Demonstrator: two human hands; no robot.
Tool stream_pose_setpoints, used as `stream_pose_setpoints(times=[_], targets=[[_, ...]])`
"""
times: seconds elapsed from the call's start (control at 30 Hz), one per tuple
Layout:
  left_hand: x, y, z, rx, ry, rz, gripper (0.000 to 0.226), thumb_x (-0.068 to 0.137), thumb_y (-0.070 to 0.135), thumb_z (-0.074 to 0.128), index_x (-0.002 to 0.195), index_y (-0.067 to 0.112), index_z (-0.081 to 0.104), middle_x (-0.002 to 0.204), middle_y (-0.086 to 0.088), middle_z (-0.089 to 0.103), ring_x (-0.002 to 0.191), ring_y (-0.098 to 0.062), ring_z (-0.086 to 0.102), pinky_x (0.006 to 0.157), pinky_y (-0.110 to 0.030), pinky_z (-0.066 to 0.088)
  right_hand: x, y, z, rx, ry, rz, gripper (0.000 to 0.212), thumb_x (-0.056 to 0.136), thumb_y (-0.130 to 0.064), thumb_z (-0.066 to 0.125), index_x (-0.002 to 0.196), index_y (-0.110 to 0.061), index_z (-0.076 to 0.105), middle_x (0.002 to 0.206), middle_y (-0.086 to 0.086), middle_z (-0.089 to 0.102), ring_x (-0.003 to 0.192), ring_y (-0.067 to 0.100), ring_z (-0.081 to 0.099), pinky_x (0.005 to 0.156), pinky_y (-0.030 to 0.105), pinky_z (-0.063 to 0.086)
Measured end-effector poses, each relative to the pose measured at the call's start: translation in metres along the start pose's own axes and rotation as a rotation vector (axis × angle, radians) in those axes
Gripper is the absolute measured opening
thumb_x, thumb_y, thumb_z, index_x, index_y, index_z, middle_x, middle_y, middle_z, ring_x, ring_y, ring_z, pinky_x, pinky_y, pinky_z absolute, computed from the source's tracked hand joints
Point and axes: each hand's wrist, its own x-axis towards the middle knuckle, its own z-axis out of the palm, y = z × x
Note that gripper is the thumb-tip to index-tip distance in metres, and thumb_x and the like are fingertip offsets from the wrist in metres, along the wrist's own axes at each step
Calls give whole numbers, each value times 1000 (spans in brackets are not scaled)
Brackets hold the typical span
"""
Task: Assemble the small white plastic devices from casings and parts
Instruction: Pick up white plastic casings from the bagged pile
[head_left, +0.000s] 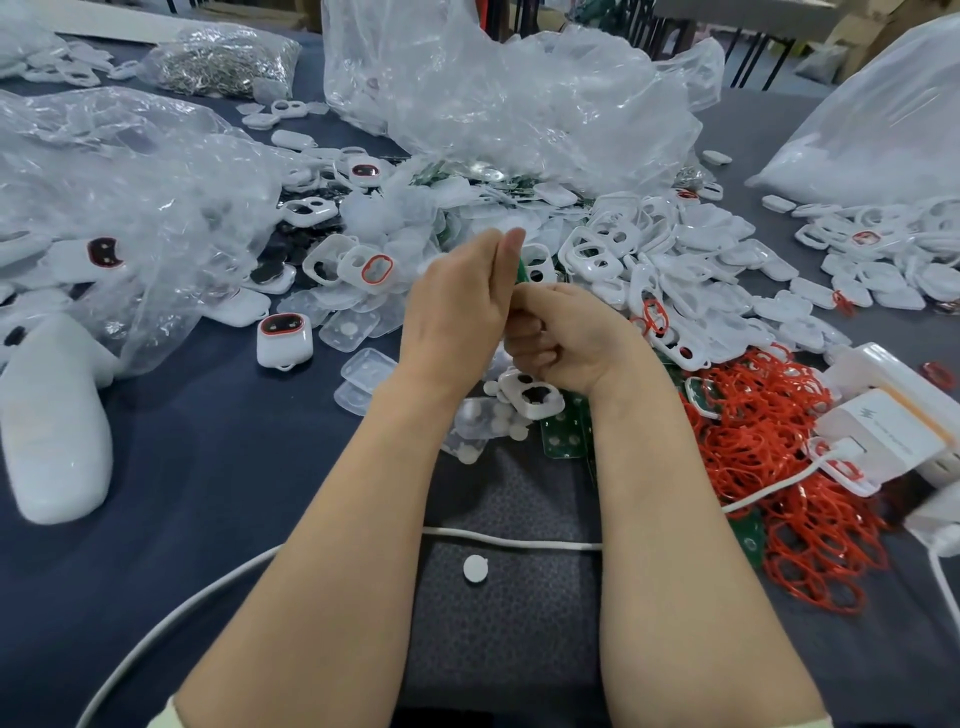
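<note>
Probably board (521, 271) (green) in right hand (566, 332)

Green board (521, 271) upright (mostly hidden); white casings (592, 254) heaped behind.

Left hand (457, 306) against curled right hand (569, 335)

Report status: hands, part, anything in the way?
Both left hand and right hand grip a green circuit board, raised over the table. One white casing lies below the right wrist. Heap of red rings at right, apart from hands.
</note>
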Motion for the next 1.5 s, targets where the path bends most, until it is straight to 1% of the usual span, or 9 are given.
stream_pose_setpoints(times=[0.17,0.37,0.6,0.73,0.87,1.03,1.2,1.37,1.5], targets=[[-1,0,0,8,-23,4,41,104,34,34,75,8,47,60,-2,48,60,-25,47,59,-43,40,-1,-1,-4,7,-10,27,55,99,-14,41,44,-19,46,41,-9,28,33,3,20,32,14,14],[5,-12,2,-245,75,-325,44,105,35,28,67,18,43,65,-1,57,67,-19,60,63,-29,46,0,-1,-4,102,148,-86,29,98,-13,49,71,-8,55,45,-5,48,34,2,33,33,12,27],[8,-19,7,-421,53,-505,46,104,31,35,79,3,61,84,-18,67,84,-35,66,81,-47,55,14,8,8,-102,477,-303,23,92,-6,56,70,-6,62,56,1,62,41,6,53,43,16,45],[4,-13,10,-397,-34,-416,34,102,30,43,72,18,54,76,-3,63,87,-32,65,85,-50,52,14,11,6,-312,589,-323,32,92,-16,60,59,-15,61,50,-6,61,44,8,54,51,25,48],[2,-16,11,-336,-53,-382,20,92,31,63,99,16,52,86,6,61,84,-10,63,80,-25,54,13,11,6,-483,624,-334,26,91,-23,60,66,-16,64,66,3,67,62,17,60,71,41,53],[4,-19,11,-234,-19,-356,16,90,22,65,94,18,49,74,12,55,68,0,55,60,-9,43,12,11,10,-644,675,-398,13,87,-23,65,88,-10,65,79,5,68,77,20,65,75,35,53],[4,-18,10,-252,-27,-362,18,89,18,65,82,25,50,74,12,58,70,-7,59,63,-11,46,8,9,15,-773,695,-561,9,86,-7,62,93,-8,69,81,3,68,79,17,65,79,34,52],[5,-13,9,-475,-47,-525,14,94,18,57,90,6,60,96,-23,66,98,-36,64,89,-50,53,7,9,12,-816,726,-573,13,88,-9,61,92,-7,73,87,5,72,84,16,65,83,33,51],[6,-12,11,-655,-57,-632,14,98,15,49,99,4,58,94,-13,66,90,-23,65,91,-40,54,7,7,13,-759,710,-547,17,90,-6,58,95,-6,73,88,6,72,84,18,65,83,32,51]])
